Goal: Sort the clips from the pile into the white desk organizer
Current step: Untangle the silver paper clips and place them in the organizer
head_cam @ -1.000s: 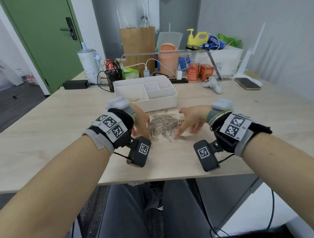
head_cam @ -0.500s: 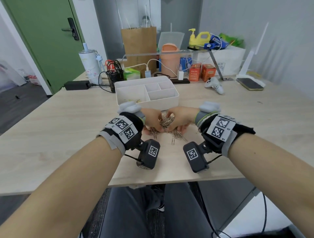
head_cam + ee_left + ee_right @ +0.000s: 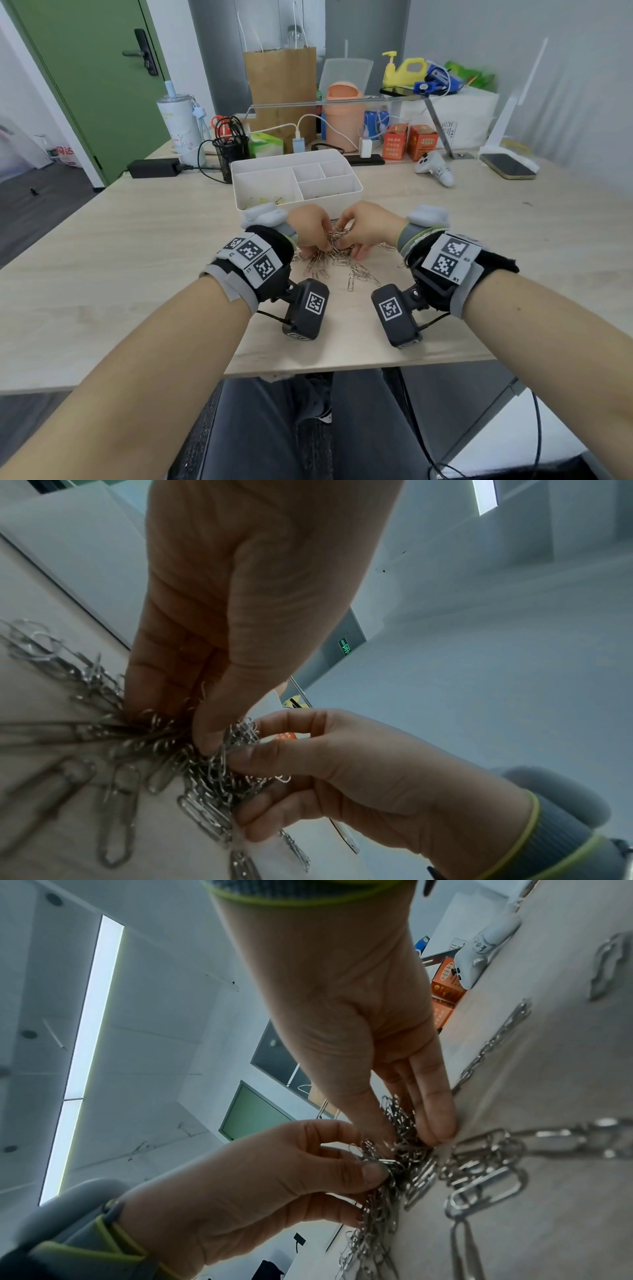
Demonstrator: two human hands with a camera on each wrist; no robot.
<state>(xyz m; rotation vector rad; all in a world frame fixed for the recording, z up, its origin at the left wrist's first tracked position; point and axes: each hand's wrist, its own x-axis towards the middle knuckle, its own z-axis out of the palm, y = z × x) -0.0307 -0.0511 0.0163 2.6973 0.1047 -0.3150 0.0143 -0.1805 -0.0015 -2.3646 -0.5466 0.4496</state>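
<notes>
- Both hands meeting over the pile of paper clips (image 3: 334, 255) on the counter (image 3: 137, 274), close to its near edge.
- Left hand (image 3: 310, 228) with fingers curled, pinching a tangle of clips at the pile's top.
- Right hand (image 3: 364, 226) likewise pinching the same bunch from the other side.
- White organizer (image 3: 296, 192) just beyond the pile, straight ahead, about equally near to both hands; long side running left to right.
- Probably lifting the bunch forward next.
- Wrist tags marked "L1" and "R1"; orange boxes (image 3: 409, 140) with print too small to read.
</notes>
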